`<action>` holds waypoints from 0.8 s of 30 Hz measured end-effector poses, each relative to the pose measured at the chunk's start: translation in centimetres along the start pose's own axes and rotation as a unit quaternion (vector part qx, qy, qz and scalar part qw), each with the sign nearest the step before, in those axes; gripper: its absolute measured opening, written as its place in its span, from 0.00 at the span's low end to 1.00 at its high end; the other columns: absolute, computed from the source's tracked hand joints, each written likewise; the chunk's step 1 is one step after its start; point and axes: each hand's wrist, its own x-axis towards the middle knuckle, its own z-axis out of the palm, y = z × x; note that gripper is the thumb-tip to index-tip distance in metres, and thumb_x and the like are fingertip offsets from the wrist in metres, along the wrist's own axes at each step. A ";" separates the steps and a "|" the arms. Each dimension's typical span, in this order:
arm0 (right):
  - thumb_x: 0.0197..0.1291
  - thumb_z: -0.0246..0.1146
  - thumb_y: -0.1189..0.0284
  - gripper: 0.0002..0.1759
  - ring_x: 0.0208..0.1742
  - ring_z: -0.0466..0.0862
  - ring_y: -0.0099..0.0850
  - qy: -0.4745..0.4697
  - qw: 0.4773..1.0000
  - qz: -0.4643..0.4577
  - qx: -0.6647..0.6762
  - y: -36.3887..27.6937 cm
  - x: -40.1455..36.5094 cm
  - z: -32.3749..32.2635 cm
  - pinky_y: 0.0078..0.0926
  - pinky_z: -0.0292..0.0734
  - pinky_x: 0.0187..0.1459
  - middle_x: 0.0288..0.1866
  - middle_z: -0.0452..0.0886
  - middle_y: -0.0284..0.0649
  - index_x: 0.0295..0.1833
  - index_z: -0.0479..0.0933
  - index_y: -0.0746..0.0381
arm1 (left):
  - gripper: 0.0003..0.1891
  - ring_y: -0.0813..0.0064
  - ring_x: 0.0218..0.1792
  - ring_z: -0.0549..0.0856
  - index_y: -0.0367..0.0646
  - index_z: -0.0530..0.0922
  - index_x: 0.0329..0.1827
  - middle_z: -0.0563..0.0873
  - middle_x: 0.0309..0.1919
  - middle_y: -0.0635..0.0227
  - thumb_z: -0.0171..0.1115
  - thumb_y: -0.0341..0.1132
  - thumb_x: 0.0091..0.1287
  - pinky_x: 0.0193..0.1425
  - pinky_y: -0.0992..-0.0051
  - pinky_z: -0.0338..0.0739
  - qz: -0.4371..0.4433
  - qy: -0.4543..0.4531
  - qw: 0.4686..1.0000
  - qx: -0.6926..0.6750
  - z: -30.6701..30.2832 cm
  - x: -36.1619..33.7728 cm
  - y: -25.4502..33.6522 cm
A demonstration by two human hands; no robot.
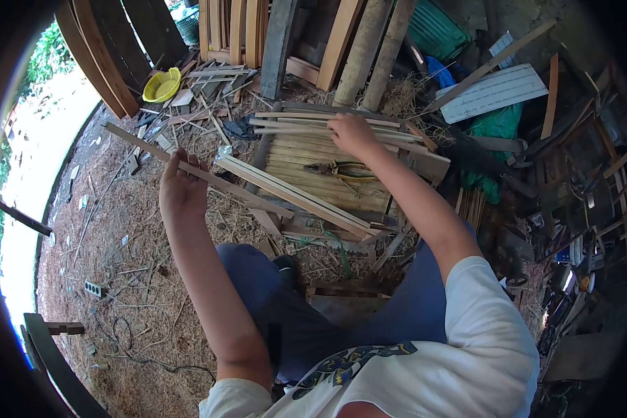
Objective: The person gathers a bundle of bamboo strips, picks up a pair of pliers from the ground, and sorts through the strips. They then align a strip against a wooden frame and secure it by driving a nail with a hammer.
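Note:
My left hand [183,187] is closed around a long thin wooden strip [223,184], which slants from the upper left down toward the low slatted table [285,155]. At the table's far side, my right hand [354,134] has its fingers closed on thin wooden strips [292,128] lying there. A bundle of pale strips [296,195] rests diagonally across the table's near left part. Between the two groups of strips, pliers [338,169] with yellow and black handles lie on the slats.
Wood scraps and shavings cover the ground. A yellow basin [162,85] stands at the upper left, near leaning planks [233,31]. Upright posts [369,56] rise behind the table. A white panel [493,93] and piled clutter are on the right. A power strip [94,288] lies lower left.

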 end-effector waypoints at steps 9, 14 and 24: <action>0.61 0.73 0.55 0.39 0.70 0.76 0.43 -0.041 0.995 0.062 -0.059 3.6 -0.2 0.8 0.47 0.75 0.67 0.69 0.74 0.44 0.75 0.71 0.57 | 0.12 0.67 0.52 0.79 0.38 0.74 0.59 0.81 0.50 0.67 0.56 0.37 0.82 0.68 0.58 0.75 0.002 -0.014 1.000 -0.015 0.0 0.5 -0.8; 0.62 0.73 0.52 0.41 0.71 0.75 0.47 -0.141 0.989 0.042 -0.031 3.9 0.6 -0.7 0.49 0.76 0.67 0.69 0.74 0.48 0.75 0.69 0.60 | 0.14 0.61 0.61 0.80 0.37 0.71 0.62 0.81 0.56 0.63 0.54 0.37 0.83 0.75 0.51 0.74 0.011 0.006 1.000 -0.018 1.1 0.0 -1.3; 0.69 0.66 0.61 0.27 0.66 0.78 0.48 -0.103 0.991 -0.084 0.022 5.3 0.2 1.5 0.47 0.77 0.65 0.63 0.77 0.51 0.66 0.71 0.66 | 0.15 0.60 0.62 0.81 0.35 0.72 0.63 0.81 0.57 0.62 0.53 0.37 0.83 0.72 0.52 0.78 0.017 -0.006 1.000 0.007 1.3 0.1 -1.7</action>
